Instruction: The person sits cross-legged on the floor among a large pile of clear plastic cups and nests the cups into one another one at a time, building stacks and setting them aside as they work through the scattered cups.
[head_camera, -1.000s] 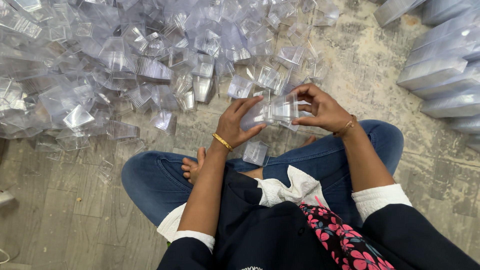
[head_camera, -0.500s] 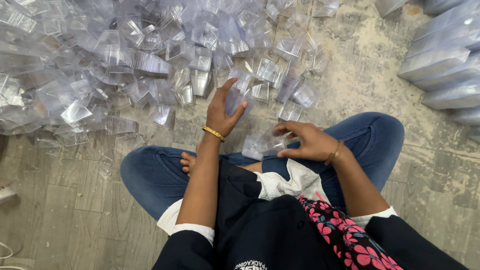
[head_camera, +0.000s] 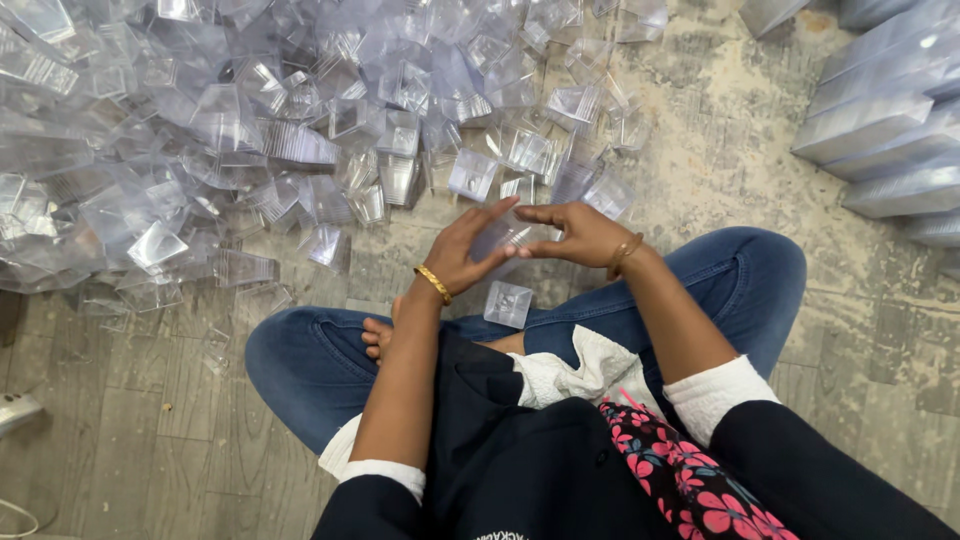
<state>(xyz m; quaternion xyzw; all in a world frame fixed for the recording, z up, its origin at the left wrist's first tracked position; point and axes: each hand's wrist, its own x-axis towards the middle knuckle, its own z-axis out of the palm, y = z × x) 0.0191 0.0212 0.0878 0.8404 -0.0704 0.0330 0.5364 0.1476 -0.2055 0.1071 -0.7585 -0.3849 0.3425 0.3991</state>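
I sit cross-legged on the floor in blue jeans. My left hand (head_camera: 462, 250) and my right hand (head_camera: 578, 233) meet in front of my knees and both grip one small clear plastic box (head_camera: 503, 235) between their fingers. Another small clear box (head_camera: 508, 303) lies on my leg just below the hands. A big heap of clear plastic boxes (head_camera: 250, 130) spreads over the floor ahead and to the left. Each wrist wears a gold bangle.
Stacks of flat clear plastic pieces (head_camera: 880, 120) lie at the upper right. The floor (head_camera: 720, 150) is worn grey planks. A white object (head_camera: 15, 410) and a cable sit at the left edge. A white cloth (head_camera: 575, 370) lies in my lap.
My left hand came back from the heap with a clear box and my right hand rose from my lap to meet it. The camera tilted slightly.
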